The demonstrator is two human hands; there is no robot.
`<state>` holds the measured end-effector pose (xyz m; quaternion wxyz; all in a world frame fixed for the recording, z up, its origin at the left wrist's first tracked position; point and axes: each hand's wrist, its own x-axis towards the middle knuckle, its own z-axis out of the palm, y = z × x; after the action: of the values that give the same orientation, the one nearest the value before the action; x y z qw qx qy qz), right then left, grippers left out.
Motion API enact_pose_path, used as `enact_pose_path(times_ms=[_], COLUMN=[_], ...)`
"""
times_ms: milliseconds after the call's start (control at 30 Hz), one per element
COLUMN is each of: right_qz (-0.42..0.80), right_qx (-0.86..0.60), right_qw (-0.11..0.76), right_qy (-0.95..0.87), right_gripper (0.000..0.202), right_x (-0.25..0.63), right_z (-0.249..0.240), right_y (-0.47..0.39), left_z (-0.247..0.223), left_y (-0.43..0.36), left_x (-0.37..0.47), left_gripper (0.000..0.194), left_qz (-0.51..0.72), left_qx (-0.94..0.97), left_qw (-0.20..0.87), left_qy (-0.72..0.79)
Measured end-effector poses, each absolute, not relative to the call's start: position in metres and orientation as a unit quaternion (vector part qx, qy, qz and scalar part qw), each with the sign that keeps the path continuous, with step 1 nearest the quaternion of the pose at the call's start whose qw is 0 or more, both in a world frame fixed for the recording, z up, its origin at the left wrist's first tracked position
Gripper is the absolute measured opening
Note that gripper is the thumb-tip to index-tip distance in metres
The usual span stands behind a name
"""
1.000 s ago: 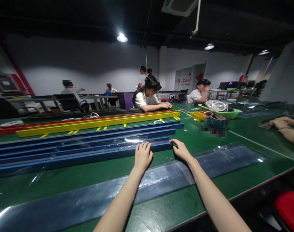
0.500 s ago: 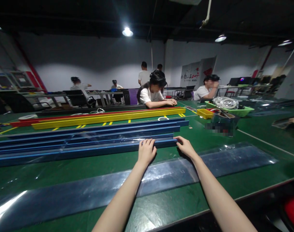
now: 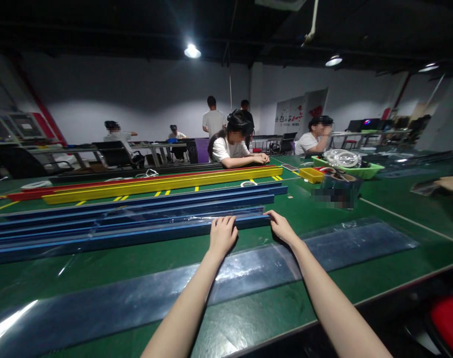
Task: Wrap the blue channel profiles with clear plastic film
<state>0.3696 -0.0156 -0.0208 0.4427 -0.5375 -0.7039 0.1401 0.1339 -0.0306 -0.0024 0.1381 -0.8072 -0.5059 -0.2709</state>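
- Left of the front blue rail's hand-held end, clear film (image 3: 94, 229) lies loosely across the rails, with part of it reaching the green counter (image 3: 248, 323)
- Behind the front blue rail (image 3: 181, 231), towards the left, are a red rail (image 3: 28, 193) and a yellow rail (image 3: 162, 183), with more blue rails (image 3: 229, 202) lying between them and it
- Before the front blue rail, a long clear strip (image 3: 144, 298) lies flat along the counter, apart from it, passing under both forearms
- Near the right end of the front blue rail, the left hand (image 3: 224, 234) rests with its fingers curled over the top edge; how firmly they press, or whether they close round it, I cannot tell
- At the very tip of the front blue rail, the right hand (image 3: 282, 228) has its fingers pinched on the end; whether film is caught between them too, I cannot tell
- As for progress, the front blue rail is lying on the counter with its end in hand, film covers only part of the rails, and the flat strip is out of both hands' hold; how much is left does not show
- Beyond the front blue rail's tip, back and to the right, sit a small yellow tray (image 3: 311, 174) and a green basket (image 3: 373, 172) of coiled clear material
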Motion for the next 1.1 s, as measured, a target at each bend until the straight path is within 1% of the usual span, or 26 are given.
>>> enact_pose_path(times_ms=[267,400,467,567,667,1100], right_qz=[0.131,0.128,0.127,0.127,0.13,0.136], right_qx=[-0.544,-0.551,-0.554,-0.556,-0.554,-0.553], right_qw=[0.427,0.417,0.414,0.412,0.408,0.389], right_qy=[-0.71,-0.711,-0.711,-0.711,-0.714,-0.724], right_gripper=[0.034,0.03,0.028,0.024,0.022,0.013], right_x=[0.37,0.369,0.37,0.371,0.372,0.375], right_z=[-0.021,-0.02,-0.02,-0.021,-0.023,-0.025], right_y=[-0.016,-0.018,-0.018,-0.017,-0.016,-0.011], left_z=[0.005,0.014,0.017,0.021,0.024,0.02], left_y=[-0.029,-0.027,-0.026,-0.024,-0.024,-0.027], left_x=[0.131,0.126,0.124,0.121,0.121,0.124], left_gripper=[0.028,0.031,0.03,0.024,0.021,0.023], left_qz=[-0.218,-0.172,-0.157,-0.151,-0.151,-0.134], left_qx=[-0.819,-0.827,-0.828,-0.834,-0.837,-0.825], left_qw=[0.137,0.124,0.115,0.104,0.094,0.121], left_qy=[-0.513,-0.521,-0.525,-0.521,-0.517,-0.535])
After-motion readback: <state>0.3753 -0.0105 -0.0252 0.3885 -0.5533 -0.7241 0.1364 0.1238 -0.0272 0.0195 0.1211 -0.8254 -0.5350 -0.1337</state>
